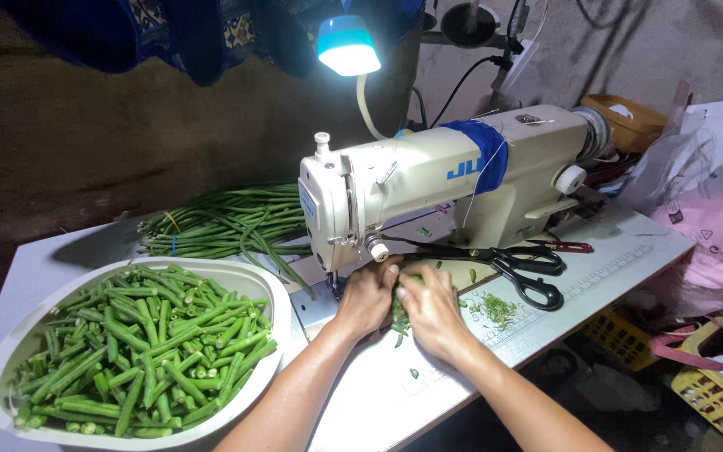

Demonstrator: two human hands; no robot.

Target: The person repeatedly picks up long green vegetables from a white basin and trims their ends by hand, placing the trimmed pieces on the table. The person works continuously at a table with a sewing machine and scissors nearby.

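My left hand [366, 295] and my right hand [430, 308] meet on the white sewing table [428, 385], just in front of the cream sewing machine [428, 180]. Both are closed on a small bunch of green long beans [398, 311] held between them; most of the bunch is hidden by my fingers. A few cut bean bits [413, 372] lie on the table below my hands. To the left, a wide white bowl [12, 351] holds several cut bean pieces [144, 351]. A bundle of uncut long beans [228, 222] lies behind the bowl.
Large black scissors [512, 266] lie right of my hands, beside a pile of green trimmings [499, 310]. A small lit lamp [347, 46] hangs above the machine. Plastic bags [717, 226] and baskets [717, 398] crowd the right side beyond the table edge.
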